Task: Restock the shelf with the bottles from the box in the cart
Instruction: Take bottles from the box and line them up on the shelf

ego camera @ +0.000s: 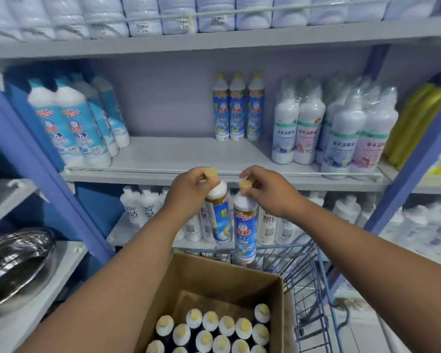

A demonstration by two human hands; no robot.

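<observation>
Two bottles mid-frame, lifted above the box (278, 296) in the cart (313, 271), just below the shelf (163, 159) edge. Left hand (189, 192) fingers pinch the yellow cap of the left bottle (220, 215); right hand (270, 192) pinches the cap of the right bottle (245, 230). Prob. full, so heavyish; smooth stiff plastic, slippery. Cap pinch lets them swing — gripping the body looks steadier for setting down w/ the three shelved bottles (237, 110) at upper centre.

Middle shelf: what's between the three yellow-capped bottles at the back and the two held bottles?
Head view: only bare grey shelf board lies between them.
</observation>
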